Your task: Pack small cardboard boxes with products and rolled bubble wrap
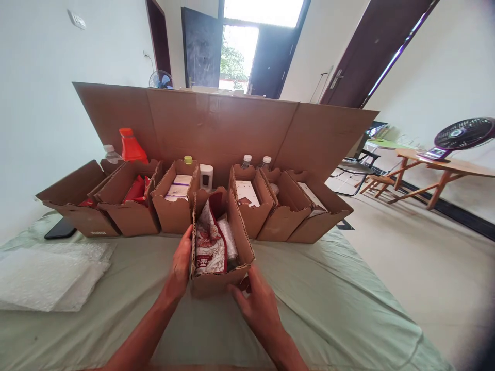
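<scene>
A narrow open-topped cardboard box [216,284] is held between my two hands, in front of a row of similar boxes. My left hand [181,263] grips its left side. At the front right corner my right hand [258,298] grips the box, thumb along the front and the other fingers partly hidden behind the side. Inside lies a white and dark red printed bag [211,242], with bubble wrap [229,238] beside it. The box's rear end is at the gap in the row, between a box with white packs [176,221] and a box with a white carton [249,214].
Several more cardboard boxes [131,220] stand left and right on the green cloth [309,288]. Behind them rises a cardboard panel [224,121], with an orange-red bottle [132,145] and a white container [206,175] before it. Bubble wrap sheets [46,278] and a dark phone [61,229] lie left.
</scene>
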`<state>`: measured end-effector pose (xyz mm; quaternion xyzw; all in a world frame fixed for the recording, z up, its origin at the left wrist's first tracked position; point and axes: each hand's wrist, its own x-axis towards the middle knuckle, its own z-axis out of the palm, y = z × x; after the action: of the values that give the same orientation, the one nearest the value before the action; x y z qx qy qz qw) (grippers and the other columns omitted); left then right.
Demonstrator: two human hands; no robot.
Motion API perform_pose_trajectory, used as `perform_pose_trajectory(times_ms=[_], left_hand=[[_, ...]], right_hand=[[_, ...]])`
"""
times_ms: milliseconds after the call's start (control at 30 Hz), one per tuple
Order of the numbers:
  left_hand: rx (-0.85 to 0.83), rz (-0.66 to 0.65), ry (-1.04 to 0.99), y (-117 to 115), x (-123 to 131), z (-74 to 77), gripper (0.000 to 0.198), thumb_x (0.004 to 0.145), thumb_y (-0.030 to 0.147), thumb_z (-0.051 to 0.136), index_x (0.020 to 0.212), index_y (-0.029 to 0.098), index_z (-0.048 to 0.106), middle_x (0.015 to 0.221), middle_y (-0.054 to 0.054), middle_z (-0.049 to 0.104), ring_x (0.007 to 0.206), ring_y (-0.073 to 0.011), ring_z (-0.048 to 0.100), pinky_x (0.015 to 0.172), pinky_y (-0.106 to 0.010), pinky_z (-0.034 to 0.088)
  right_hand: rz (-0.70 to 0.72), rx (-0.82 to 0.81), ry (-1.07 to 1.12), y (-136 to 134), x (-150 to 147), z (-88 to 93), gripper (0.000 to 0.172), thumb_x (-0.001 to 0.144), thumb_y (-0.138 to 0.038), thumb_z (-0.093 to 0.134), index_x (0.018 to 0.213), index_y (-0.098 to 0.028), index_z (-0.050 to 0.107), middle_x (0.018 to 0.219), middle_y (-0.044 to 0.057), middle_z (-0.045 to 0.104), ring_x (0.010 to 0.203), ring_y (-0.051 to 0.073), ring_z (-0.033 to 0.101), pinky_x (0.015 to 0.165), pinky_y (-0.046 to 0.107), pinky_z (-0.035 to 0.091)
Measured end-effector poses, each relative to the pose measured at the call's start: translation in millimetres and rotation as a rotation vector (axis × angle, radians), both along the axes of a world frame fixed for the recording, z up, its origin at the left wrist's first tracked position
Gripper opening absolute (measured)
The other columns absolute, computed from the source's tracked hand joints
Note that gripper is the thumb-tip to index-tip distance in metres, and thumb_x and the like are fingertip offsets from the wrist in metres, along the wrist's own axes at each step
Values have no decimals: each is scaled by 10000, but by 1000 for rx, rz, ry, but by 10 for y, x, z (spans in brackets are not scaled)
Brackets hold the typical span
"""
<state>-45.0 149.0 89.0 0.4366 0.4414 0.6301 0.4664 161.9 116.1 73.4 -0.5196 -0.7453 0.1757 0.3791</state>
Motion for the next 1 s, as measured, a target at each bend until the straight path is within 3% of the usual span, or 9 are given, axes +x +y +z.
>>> perform_pose_trajectory(times_ms=[133, 233, 333, 433, 533, 633, 733, 1000], left_hand=[[71, -112, 25, -518, -110, -247, 664, 965, 627, 410, 1534, 285, 381, 1609, -33, 403, 1480, -291, 364, 1205, -435, 343], [61, -150, 221, -642, -132, -334, 799, 898, 536, 609, 1574, 272, 277, 1632, -81, 349, 1481, -329, 350, 1200, -480, 333], [23, -84, 422, -409, -123, -224, 777, 911, 420, 581, 1576, 205, 244, 1588, -146, 407, 1416, -306, 452, 1148, -462, 395], [-44, 24, 669, -40, -153, -69, 603, 939, 396, 425, 1490, 154, 403, 1419, -149, 599, 1232, -245, 622, 1009, -375, 500], [-163, 117, 867, 241, -227, 18, 447, 929, 398, 438, 1244, 159, 645, 1035, -118, 769, 910, -245, 713, 806, -343, 527], [-257, 212, 1000, 404, -270, 43, 317, 906, 383, 514, 975, 175, 742, 758, -100, 748, 739, -260, 682, 684, -323, 464], [-306, 283, 1084, 516, -224, 40, 284, 918, 370, 525, 903, 191, 744, 779, -104, 749, 748, -252, 679, 658, -301, 422], [-357, 378, 1094, 820, -59, -6, 309, 954, 383, 500, 932, 195, 744, 859, -97, 789, 794, -236, 711, 692, -297, 447]], right_hand=[[6, 76, -105, 78, -35, 34, 383, 869, -250, 631, 1238, -188, 552, 911, 60, 681, 669, 180, 646, 566, 273, 485], [-15, 70, -120, 151, -77, 18, 389, 885, -249, 620, 1262, -184, 551, 930, 68, 677, 677, 187, 651, 582, 284, 498], [-33, 38, -58, 315, -146, -17, 389, 908, -254, 590, 1289, -182, 559, 990, 97, 682, 737, 215, 672, 643, 327, 540], [-10, 49, 45, 520, -222, -100, 385, 943, -214, 490, 1320, -181, 564, 1106, 142, 686, 900, 251, 694, 792, 399, 575], [18, 56, 99, 650, -275, -251, 444, 944, -148, 411, 1365, -189, 546, 1233, 154, 664, 1010, 233, 695, 908, 415, 574], [36, 48, 126, 665, -296, -434, 506, 896, -115, 437, 1385, -178, 548, 1370, 177, 596, 1201, 264, 631, 996, 461, 549], [59, 30, 136, 629, -299, -561, 529, 864, -99, 466, 1378, -173, 565, 1429, 180, 559, 1331, 286, 537, 1064, 500, 505], [95, -5, 143, 610, -317, -607, 484, 861, -89, 462, 1322, -144, 599, 1431, 196, 558, 1347, 280, 527, 1072, 495, 506]])
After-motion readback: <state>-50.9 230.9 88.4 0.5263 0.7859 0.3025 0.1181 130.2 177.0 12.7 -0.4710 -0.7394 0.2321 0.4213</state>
